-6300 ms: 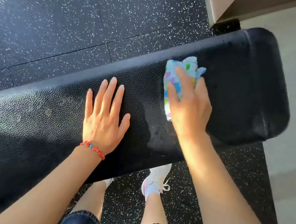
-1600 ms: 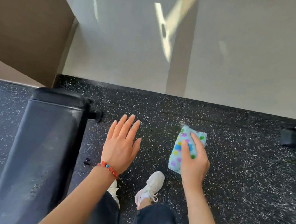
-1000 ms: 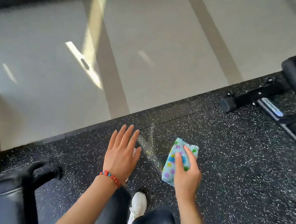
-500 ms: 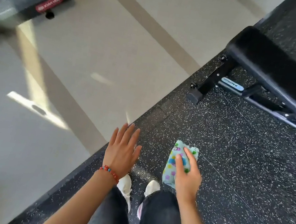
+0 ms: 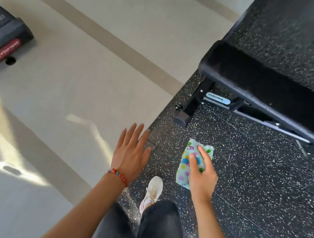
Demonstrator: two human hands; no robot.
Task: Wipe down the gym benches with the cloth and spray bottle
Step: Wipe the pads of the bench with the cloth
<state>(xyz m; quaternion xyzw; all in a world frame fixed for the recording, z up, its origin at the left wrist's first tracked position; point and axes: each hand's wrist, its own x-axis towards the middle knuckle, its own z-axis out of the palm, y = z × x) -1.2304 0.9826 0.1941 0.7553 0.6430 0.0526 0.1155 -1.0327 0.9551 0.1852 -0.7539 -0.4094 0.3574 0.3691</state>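
Note:
My right hand (image 5: 201, 174) holds a folded light-blue cloth with coloured spots (image 5: 187, 164) in the air above the speckled rubber floor. My left hand (image 5: 129, 153), with a red bead bracelet at the wrist, is flat and open with fingers spread, holding nothing. A black padded gym bench (image 5: 269, 89) stands ahead on the right, its pad well beyond both hands. Its black metal frame and foot (image 5: 185, 113) rest on the rubber floor. No spray bottle is in view.
Black speckled rubber flooring (image 5: 261, 207) covers the right side; pale smooth floor with tan stripes (image 5: 78, 65) lies left. A dark machine base with a red label (image 5: 1, 42) sits at the far left. My legs and a white shoe (image 5: 153, 190) are below.
I have turned away from the first bench and walked on; the second bench has come nearer at the upper right. Both hands keep their pose, the right still gripping the cloth.

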